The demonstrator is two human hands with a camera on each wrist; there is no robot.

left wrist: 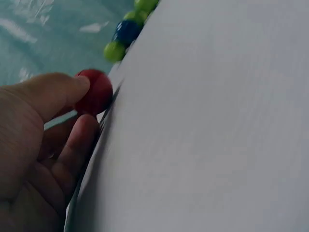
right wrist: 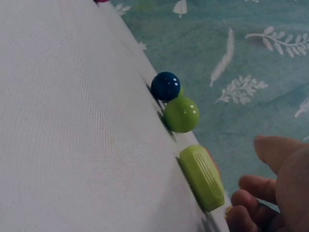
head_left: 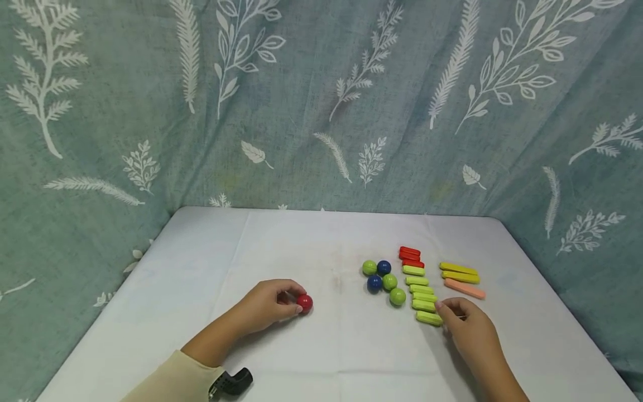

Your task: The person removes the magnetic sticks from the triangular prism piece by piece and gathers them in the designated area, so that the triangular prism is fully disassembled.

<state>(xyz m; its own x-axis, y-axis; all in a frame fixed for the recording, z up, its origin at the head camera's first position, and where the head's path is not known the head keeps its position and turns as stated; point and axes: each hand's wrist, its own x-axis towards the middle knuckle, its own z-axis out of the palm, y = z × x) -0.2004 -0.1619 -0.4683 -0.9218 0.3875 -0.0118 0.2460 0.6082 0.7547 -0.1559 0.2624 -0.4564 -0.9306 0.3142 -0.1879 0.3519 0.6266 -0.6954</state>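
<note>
My left hand pinches a glossy red ball between thumb and fingers, low over the white table. In the left wrist view, the thumb lies across the side of the red ball. My right hand is beside the near end of a column of small yellow-green bars, its fingers loosely bent. The right wrist view shows the nearest ridged, yellow-green bar on the cloth, with a gap between it and the thumb. Nothing shows between that hand's thumb and fingers.
Green balls and blue balls cluster left of the bars. Red bars lie at the column's far end. Yellow bars and an orange bar lie to the right. Patterned cloth hangs behind the table.
</note>
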